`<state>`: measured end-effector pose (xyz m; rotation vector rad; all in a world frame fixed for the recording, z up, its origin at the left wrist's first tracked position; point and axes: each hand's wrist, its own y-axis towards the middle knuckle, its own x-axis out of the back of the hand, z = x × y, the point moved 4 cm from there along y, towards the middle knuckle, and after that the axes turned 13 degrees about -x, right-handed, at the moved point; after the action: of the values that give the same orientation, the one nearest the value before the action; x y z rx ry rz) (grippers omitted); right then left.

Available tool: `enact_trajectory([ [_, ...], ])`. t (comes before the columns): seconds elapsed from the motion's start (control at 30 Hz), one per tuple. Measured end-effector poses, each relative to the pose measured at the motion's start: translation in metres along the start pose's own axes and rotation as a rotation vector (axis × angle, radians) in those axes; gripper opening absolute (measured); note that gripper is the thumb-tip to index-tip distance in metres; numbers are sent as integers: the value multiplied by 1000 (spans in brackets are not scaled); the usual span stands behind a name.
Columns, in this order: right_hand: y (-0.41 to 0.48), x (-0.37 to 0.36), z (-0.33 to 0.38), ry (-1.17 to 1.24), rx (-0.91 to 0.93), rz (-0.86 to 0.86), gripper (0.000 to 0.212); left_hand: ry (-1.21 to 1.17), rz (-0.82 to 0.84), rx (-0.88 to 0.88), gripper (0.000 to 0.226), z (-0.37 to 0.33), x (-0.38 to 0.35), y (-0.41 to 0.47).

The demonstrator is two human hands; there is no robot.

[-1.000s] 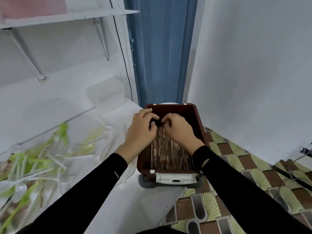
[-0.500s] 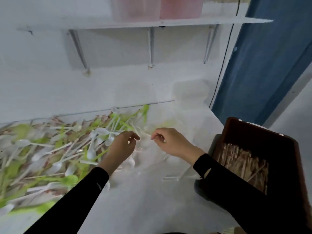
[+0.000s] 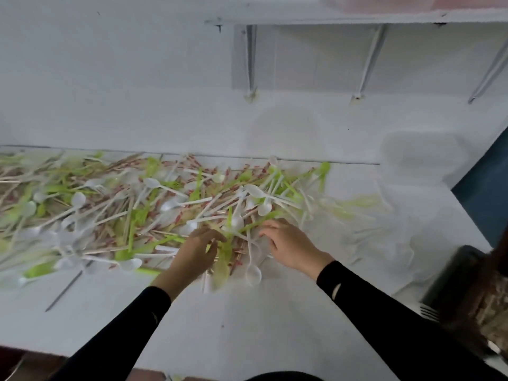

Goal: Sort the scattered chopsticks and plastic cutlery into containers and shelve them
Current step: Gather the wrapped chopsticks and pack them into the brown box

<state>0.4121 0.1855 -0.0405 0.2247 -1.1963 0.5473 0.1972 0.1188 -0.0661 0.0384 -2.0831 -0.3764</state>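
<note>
A long pile of white plastic spoons [image 3: 154, 183], green forks [image 3: 198, 193] and chopsticks in red-printed sleeves [image 3: 115, 210] covers the back of the white counter [image 3: 247, 325]. My left hand [image 3: 196, 254] reaches into the pile's near edge with bent fingers, the fingertips beside a green fork [image 3: 224, 259]; whether it holds anything is unclear. A little to the right, my right hand [image 3: 288, 244] rests spread fingertips on the pieces, beside a white spoon [image 3: 253, 273]. The dark brown container [image 3: 464, 273] with chopsticks inside stands at the right edge.
A wall shelf [image 3: 357, 16] on metal brackets [image 3: 250, 61] runs above, with pink containers [image 3: 412, 2] on it. A blue door [image 3: 483, 188] is at right. Crumpled clear plastic [image 3: 384, 243] lies between pile and container. One dark stick [image 3: 64, 291] lies alone at left.
Both hands left the brown container and swung left to the pile on the counter. The view turned with them, so the container now sits at the right edge.
</note>
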Motion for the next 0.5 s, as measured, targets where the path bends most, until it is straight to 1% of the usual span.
enact_trajectory([
  [0.1, 11, -6, 8, -124, 20, 6, 64, 2, 56, -195, 37, 3, -4, -16],
  [0.13, 16, -9, 7, -163, 5, 19, 69, 0, 83, -216, 37, 6, -6, -19],
  [0.2, 22, -15, 0, -199, -42, 61, 74, 28, 124, -192, 37, 13, -9, -21],
  [0.27, 21, -21, -11, -212, -95, 97, 68, 74, 143, -123, 43, 21, -11, -20],
  [0.33, 15, -26, -22, -233, -99, 79, 59, 86, 120, -93, 46, 26, -8, -18],
  [0.37, 11, -27, -26, -227, -88, 34, 55, 80, 102, -99, 47, 30, -7, -17],
  [0.5, -10, -25, -42, -187, -24, -270, 44, 95, 100, -152, 59, 39, -6, -17],
])
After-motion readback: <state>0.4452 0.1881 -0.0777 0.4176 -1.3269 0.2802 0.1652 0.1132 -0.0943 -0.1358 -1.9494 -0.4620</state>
